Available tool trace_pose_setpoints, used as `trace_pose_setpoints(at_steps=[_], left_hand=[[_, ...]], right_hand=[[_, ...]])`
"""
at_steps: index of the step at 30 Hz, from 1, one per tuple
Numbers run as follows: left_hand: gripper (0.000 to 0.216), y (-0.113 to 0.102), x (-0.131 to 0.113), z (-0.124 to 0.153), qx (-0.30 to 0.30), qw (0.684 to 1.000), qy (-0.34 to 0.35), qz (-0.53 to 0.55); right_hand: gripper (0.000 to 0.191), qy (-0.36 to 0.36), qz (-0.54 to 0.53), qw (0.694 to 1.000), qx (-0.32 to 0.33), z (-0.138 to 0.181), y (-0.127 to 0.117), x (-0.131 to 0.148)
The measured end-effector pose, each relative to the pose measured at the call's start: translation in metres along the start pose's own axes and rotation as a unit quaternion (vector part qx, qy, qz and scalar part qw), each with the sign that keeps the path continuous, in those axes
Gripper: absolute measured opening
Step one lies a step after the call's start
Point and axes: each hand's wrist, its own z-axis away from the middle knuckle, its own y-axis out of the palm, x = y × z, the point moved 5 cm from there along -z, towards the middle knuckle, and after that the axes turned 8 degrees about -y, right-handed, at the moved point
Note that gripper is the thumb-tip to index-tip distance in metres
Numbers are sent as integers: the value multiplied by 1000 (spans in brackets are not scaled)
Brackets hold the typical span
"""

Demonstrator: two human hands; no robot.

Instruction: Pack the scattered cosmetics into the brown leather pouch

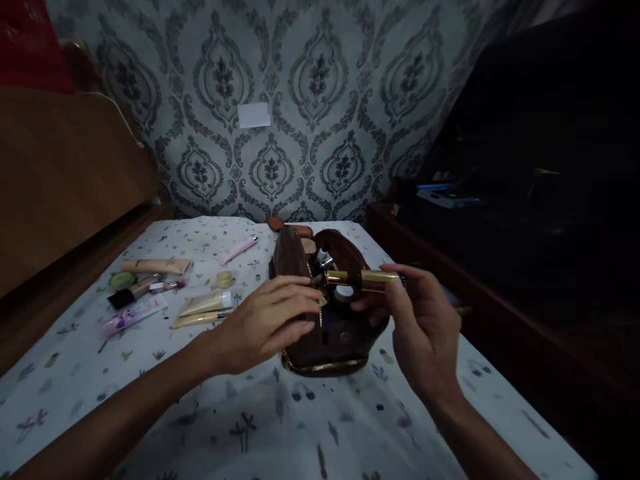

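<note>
A brown makeup bag (pixel 345 347) with a gold zip stands unzipped on the patterned sheet. My left hand (pixel 270 323) is at its left side, fingers laid together over the zipped edge, gripping it. Above the bag's opening, my right hand (pixel 425 327) holds a shiny gold cosmetic tube (pixel 345 278) with a dark band. The tube lies level between thumb and fingers, its free end pointing left. Inside the bag are a jar with a white lid (pixel 344 292) and a silver-capped item (pixel 324 258). Deeper contents are hidden in shadow.
Left of the bag lie a beige tube (pixel 157 267), a purple-and-white tube (pixel 134 316), a white-capped cream tube (pixel 203 304), a small yellow jar (pixel 225 279) and a pink tube (pixel 237 249). A wooden headboard (pixel 70 180) borders the left; dark furniture (pixel 540 200) stands right.
</note>
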Motion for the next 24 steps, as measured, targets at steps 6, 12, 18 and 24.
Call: trace_pose_setpoints(at_steps=[6, 12, 18, 24], left_hand=[[25, 1, -4, 14, -51, 984, 86, -147], [30, 2, -2, 21, -59, 973, 83, -207], [31, 2, -3, 22, -55, 974, 86, -200], [33, 5, -1, 23, -56, 977, 81, -187]], right_hand=[[28, -112, 201, 969, 93, -6, -14, -5], [25, -201, 304, 921, 139, -7, -15, 2], [29, -249, 366, 876, 190, -19, -10, 3], [31, -304, 421, 798, 305, -44, 0, 8]])
